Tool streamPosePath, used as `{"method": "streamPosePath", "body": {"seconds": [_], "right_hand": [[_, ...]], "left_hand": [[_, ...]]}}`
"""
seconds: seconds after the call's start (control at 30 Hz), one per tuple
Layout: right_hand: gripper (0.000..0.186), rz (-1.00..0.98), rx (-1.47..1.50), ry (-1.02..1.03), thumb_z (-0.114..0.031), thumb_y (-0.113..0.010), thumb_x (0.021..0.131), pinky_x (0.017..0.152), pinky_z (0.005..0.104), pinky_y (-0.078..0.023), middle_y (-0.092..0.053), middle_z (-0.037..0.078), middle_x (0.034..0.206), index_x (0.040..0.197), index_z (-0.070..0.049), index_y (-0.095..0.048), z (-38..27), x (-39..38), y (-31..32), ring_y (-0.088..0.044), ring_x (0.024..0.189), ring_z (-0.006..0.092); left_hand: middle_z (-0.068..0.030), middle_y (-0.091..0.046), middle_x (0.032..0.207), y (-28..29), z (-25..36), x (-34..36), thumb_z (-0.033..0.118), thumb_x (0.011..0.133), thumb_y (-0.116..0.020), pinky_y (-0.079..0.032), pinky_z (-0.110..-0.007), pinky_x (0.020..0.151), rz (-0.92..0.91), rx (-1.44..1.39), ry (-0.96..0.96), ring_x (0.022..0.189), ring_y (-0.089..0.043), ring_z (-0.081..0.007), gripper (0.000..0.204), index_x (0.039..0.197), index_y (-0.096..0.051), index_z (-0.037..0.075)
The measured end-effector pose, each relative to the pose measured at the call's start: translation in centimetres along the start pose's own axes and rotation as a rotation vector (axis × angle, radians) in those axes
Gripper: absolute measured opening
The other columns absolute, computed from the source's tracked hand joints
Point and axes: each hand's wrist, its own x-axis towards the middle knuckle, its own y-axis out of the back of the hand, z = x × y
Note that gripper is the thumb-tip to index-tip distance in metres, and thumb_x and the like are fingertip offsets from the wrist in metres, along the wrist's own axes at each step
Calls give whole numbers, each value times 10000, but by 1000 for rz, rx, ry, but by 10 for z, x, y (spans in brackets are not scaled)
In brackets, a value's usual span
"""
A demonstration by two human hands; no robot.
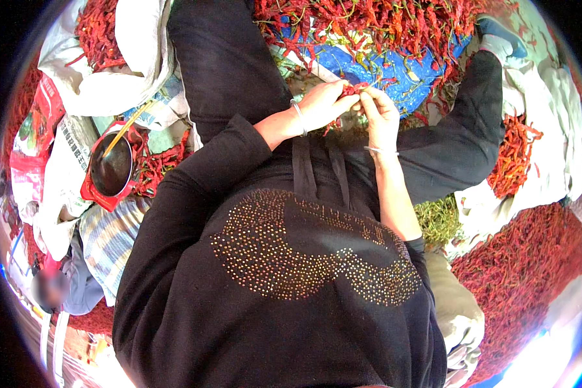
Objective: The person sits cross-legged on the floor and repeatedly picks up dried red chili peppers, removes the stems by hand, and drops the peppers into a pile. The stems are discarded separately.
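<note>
Above my lap, my left hand [322,105] is closed round a few red dried chili peppers [350,90]. Beside it, my right hand [380,113] has thumb and fingertips pinched together at the right end of these peppers, near a stem. Exactly what lies between the right fingertips is too small to make out. Just beyond both hands spreads a blue plastic sheet [385,76] with loose stems on it, and a big heap of red chili peppers [375,26] lies at its far side.
My legs in dark trousers [223,64] stretch to both sides. On the left, a dark bowl [112,167] with chopsticks [119,138] rests in a red holder. White sacks [139,52] stand nearby. Green stems [438,220] and a wide spread of chili peppers [520,278] lie on the right.
</note>
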Motion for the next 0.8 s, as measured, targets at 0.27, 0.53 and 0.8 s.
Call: {"method": "streamPosePath", "body": {"seconds": [0.27, 0.53, 0.8], "right_hand": [[102, 59, -759, 516, -61, -607, 799, 559, 251, -417, -534, 40, 683, 711, -23, -571, -3, 11, 5, -501, 584, 115], [74, -99, -1455, 556, -144, -619, 749, 746, 360, -431, -628, 92, 844, 800, -93, -635, -37, 63, 80, -582, 824, 257], [238, -258, -1470, 231, -308, -636, 745, 686, 377, -489, -603, 121, 815, 812, -80, -628, 28, 12, -11, -605, 766, 283]], "left_hand": [[-10, -541, 650, -4, -16, 6, 245, 882, -528, -426, -255, 555, -157, -251, 97, 602, -510, -75, 239, 879, -545, 6], [9, -527, 707, 51, -3, -1, 240, 910, -484, -410, -207, 528, 18, -388, 107, 576, -486, -65, 211, 985, -532, 49], [-42, -596, 912, 54, -8, -3, 118, 895, -501, -487, -255, 748, 84, -901, 184, 803, -587, -123, 225, 1088, -546, 11]]}}
